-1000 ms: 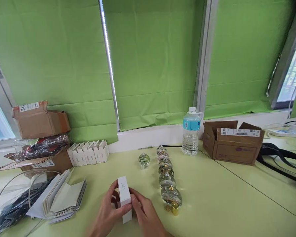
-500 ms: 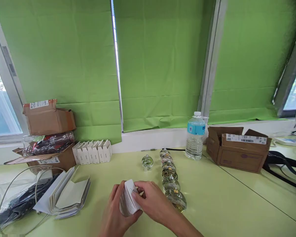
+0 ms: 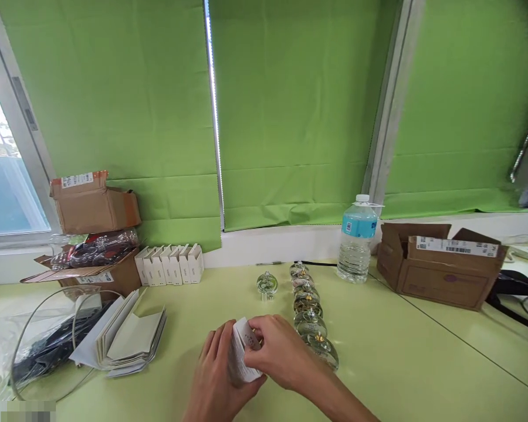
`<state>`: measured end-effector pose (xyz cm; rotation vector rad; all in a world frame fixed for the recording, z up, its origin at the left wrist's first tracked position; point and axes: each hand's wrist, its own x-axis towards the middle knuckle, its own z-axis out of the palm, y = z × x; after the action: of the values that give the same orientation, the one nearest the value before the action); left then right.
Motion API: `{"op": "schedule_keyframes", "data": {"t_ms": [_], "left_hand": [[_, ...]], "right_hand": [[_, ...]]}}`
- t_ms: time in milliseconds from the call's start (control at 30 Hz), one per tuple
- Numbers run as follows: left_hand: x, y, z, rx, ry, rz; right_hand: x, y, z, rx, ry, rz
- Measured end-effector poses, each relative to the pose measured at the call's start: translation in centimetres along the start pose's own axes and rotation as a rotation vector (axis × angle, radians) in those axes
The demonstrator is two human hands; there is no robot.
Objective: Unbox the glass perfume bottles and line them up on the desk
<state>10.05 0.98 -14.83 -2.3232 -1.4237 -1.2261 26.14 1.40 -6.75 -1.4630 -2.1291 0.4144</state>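
Observation:
A small white box (image 3: 245,360) with printing on its side is tilted between my hands, low in the middle of the head view. My left hand (image 3: 215,369) wraps round it from the left and below, fingers behind and thumb along the lower edge. My right hand (image 3: 277,349) pinches the box's upper end, where a flap seems partly raised; the fingers hide much of it. Beyond my right wrist runs a row of round glass bottles (image 3: 310,325), the nearest partly covered by my arm. One more round glass bottle (image 3: 267,283) stands apart, left of the row.
Several white boxes (image 3: 171,266) stand in a row at the back left. Folded white card sheets (image 3: 132,340) lie before them. Cardboard boxes are stacked (image 3: 94,208) at far left. A water bottle (image 3: 356,240) and an open carton (image 3: 444,272) stand at the back right.
The box has gone from upright to tilted, its printed side now showing. My right hand has moved from its side onto its top end. The view has shifted slightly right.

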Motion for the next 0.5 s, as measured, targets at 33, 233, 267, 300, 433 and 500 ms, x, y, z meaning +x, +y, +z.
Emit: {"op": "schedule_keyframes", "data": {"t_ms": [33,233,267,300,433,500], "left_hand": [[0.06,0.06,-0.04,0.011,0.017,0.018],[-0.04,0.10,-0.13,-0.004,0.058,0.076],[-0.11,0.05,-0.10,-0.004,0.060,0.080],[-0.17,0.00,-0.07,0.001,0.062,0.081],[-0.19,0.08,-0.18,0.017,0.054,0.082],[-0.07,0.23,-0.34,0.017,0.046,0.085]], "right_hand": [[-0.09,-0.14,0.01,-0.017,0.006,0.001],[-0.68,-0.89,-0.72,-0.020,-0.031,-0.037],[-0.79,-0.93,-0.82,-0.018,-0.028,-0.044],[-0.88,-0.93,-0.88,-0.017,-0.030,-0.046],[-0.93,-0.62,-0.89,0.017,-0.071,-0.035],[-0.68,-0.28,-0.90,0.065,-0.115,-0.033]]}}
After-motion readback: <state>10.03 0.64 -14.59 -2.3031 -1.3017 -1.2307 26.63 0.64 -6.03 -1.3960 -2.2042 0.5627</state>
